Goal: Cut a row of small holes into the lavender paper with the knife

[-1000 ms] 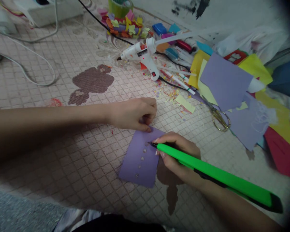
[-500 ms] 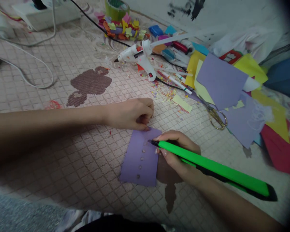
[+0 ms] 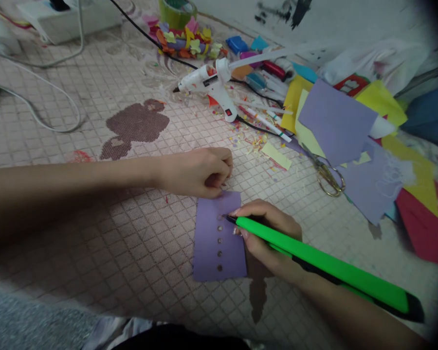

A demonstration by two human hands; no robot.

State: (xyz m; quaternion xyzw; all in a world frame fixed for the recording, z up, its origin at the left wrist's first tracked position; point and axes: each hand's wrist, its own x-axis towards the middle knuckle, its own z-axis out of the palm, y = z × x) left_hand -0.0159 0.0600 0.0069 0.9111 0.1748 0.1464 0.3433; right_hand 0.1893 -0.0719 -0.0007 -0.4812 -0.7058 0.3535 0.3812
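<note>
A small purple paper strip point(image 3: 206, 248) lies on the patterned cloth, with a line of small round holes down its middle. My left hand point(image 3: 200, 171) is curled at the strip's top edge, its thumb against the paper; the fingertips are partly hidden. In my right hand point(image 3: 272, 233) is a green and black utility knife point(image 3: 324, 257), held like a pen. Its dark tip touches or hovers just over the paper, at a faint round mark above the holes. The long handle slants down to the right over my forearm.
A white glue gun point(image 3: 211, 80) lies beyond my hands, its cord trailing right. Gold-handled scissors point(image 3: 328, 177) lie near coloured paper sheets point(image 3: 339, 121) on the right. Paper scraps point(image 3: 276, 155), a flower-covered ring point(image 3: 186, 44), green tape point(image 3: 177, 14) and a power strip point(image 3: 69, 22) are around.
The purple strip has turned slightly, its lower end swinging right, so the holes now run nearly straight down. The knife's rear end has dipped a little. My left hand has hardly moved.
</note>
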